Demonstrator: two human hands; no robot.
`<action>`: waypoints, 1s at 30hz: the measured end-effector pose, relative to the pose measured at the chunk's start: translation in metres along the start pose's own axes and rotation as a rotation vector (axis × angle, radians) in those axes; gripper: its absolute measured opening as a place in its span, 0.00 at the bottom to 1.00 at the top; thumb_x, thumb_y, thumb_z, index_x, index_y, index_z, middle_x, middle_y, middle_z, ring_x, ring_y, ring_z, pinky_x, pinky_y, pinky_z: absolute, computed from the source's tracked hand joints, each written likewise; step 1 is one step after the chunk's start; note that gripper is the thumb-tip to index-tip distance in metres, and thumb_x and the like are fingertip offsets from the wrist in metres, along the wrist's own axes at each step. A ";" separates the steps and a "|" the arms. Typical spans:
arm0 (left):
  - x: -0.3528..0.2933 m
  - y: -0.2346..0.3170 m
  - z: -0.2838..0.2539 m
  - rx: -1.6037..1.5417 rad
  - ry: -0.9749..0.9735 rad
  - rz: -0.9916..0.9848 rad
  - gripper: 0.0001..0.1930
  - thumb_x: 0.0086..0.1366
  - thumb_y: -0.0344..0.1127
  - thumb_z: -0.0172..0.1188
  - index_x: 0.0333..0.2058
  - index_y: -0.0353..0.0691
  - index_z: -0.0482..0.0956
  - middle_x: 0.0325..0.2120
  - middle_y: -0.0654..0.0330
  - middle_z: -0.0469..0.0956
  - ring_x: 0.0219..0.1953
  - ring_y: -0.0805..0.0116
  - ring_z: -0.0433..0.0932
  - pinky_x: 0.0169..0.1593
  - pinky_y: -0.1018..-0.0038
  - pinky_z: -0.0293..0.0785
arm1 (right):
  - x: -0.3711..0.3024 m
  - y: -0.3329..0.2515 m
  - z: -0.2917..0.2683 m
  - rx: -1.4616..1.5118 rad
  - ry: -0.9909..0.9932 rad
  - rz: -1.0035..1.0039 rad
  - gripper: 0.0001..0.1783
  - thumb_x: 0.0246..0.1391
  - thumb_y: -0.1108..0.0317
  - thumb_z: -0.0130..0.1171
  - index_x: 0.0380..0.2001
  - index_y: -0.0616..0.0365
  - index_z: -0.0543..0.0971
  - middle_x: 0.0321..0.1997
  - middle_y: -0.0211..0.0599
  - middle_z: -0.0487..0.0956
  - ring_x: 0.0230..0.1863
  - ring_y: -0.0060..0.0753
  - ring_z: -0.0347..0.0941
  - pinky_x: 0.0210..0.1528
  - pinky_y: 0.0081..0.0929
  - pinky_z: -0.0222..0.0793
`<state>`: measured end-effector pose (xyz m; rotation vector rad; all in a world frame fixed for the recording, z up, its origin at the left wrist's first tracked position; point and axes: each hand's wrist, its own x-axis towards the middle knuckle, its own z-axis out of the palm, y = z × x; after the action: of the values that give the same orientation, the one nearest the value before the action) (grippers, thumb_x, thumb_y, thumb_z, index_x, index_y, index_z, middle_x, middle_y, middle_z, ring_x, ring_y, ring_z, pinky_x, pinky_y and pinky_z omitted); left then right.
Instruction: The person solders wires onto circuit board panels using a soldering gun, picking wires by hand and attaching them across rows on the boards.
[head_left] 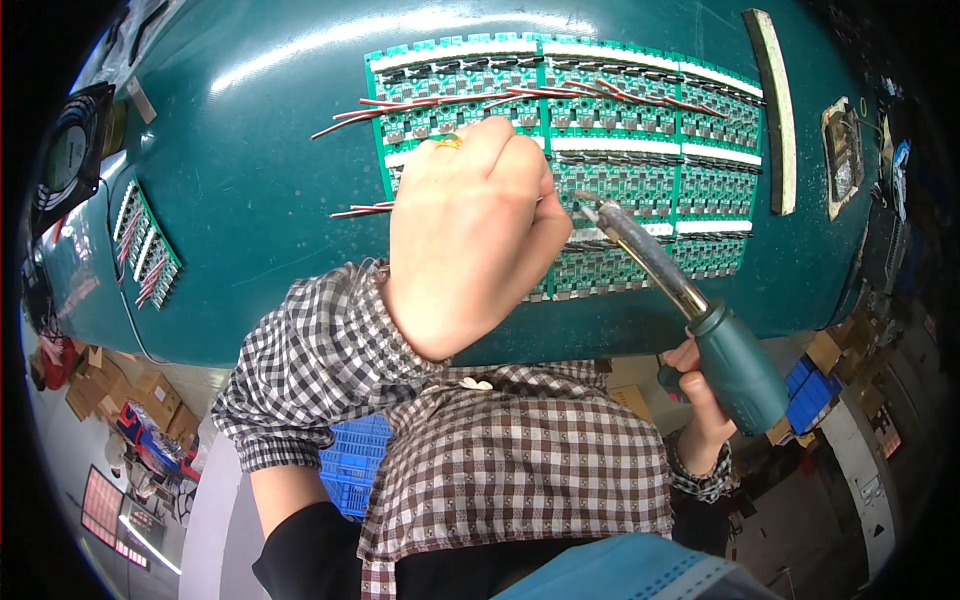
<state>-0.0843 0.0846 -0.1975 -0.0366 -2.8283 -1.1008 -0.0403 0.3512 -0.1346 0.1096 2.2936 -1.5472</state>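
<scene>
My left hand (470, 230) is closed in a pinch over the middle of a green circuit board panel (630, 185). What the fingertips grip is mostly hidden, but it looks like a thin wire. My right hand (705, 400) is wrapped round the dark green handle of a soldering iron (745, 370). The iron's metal tip meets the panel just right of my left fingertips. Red, white and black wires (430, 103) lie along the panel's upper part. A further short set of wires (360, 210) sticks out left from under my left hand.
On the left lie a smaller circuit board piece (145, 245) with wires and a black fan (75, 150). A pale strip (772, 110) borders the panel's right side. Beyond it sits a stained soldering-iron tray (843, 155). Below the green table (260, 200) are a blue crate (355, 460) and cardboard boxes (155, 395).
</scene>
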 end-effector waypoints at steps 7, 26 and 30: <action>-0.001 0.000 0.000 -0.003 0.010 0.015 0.08 0.44 0.26 0.61 0.22 0.41 0.70 0.20 0.61 0.68 0.22 0.63 0.69 0.28 0.69 0.62 | 0.012 -0.006 0.006 0.226 0.039 -0.088 0.30 0.44 0.62 0.65 0.43 0.76 0.69 0.24 0.40 0.73 0.27 0.35 0.73 0.33 0.33 0.75; 0.028 -0.012 -0.028 0.008 -0.005 0.269 0.28 0.52 0.46 0.64 0.49 0.41 0.69 0.53 0.53 0.66 0.59 0.54 0.62 0.62 0.49 0.52 | 0.090 0.055 -0.055 1.302 -0.108 -0.273 0.24 0.55 0.46 0.54 0.35 0.56 0.64 0.21 0.26 0.59 0.19 0.20 0.55 0.19 0.20 0.56; 0.019 -0.031 -0.018 -0.051 -0.020 0.272 0.26 0.57 0.51 0.59 0.48 0.40 0.70 0.50 0.54 0.69 0.58 0.56 0.64 0.62 0.51 0.51 | 0.091 0.079 -0.055 1.450 -0.161 -0.263 0.25 0.56 0.44 0.52 0.37 0.58 0.68 0.20 0.28 0.63 0.21 0.24 0.60 0.22 0.23 0.63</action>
<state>-0.1034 0.0488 -0.2033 -0.4244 -2.7064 -1.1134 -0.1181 0.4197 -0.2175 0.0387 0.6750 -2.8520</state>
